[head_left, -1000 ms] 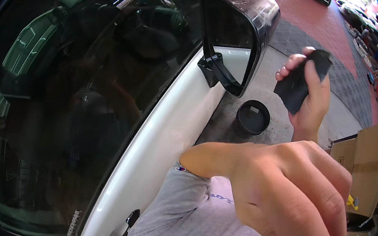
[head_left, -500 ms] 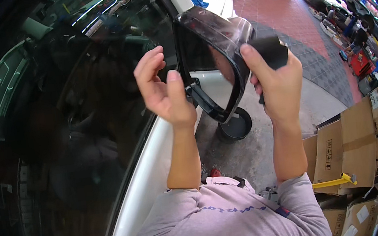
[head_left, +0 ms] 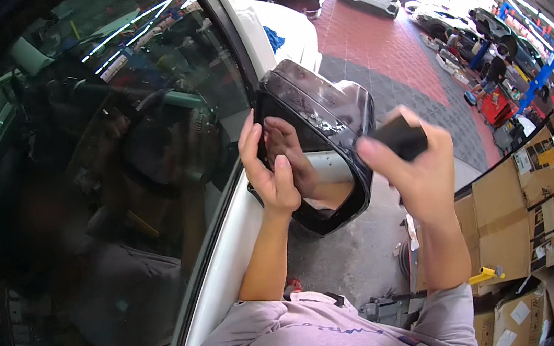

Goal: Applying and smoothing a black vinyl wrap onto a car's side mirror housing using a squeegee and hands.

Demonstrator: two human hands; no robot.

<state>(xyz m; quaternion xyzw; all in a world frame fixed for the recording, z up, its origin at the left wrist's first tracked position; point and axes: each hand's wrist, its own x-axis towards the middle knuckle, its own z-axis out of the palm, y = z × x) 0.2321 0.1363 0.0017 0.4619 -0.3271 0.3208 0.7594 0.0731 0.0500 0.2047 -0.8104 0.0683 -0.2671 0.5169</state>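
Observation:
A car's side mirror [head_left: 304, 104] with a glossy dark, smeared-looking housing stands out from a white car. Its glass faces me and reflects a hand. My left hand [head_left: 269, 177] is at the mirror's inner edge, fingers stretched upward and thumb apart, holding nothing. I cannot tell whether it touches the rim. My right hand [head_left: 418, 169] grips a black rectangular block [head_left: 397, 140] between thumb and fingers, at the outer side of the housing. The thumb is blurred by motion, and whether the block touches the housing is unclear.
The car's dark side window [head_left: 107, 194] fills the left, above its white door [head_left: 203, 306]. Cardboard boxes [head_left: 500, 215] stack at the right, with a yellow-handled tool [head_left: 486, 274] among them. Farther off are parked cars, a red tool cart [head_left: 496, 107] and people.
The view has shifted, and more of the mirror glass shows. My left hand has moved in front of the mirror's inner edge, fingers straighter. The right hand still holds the black block beside the housing.

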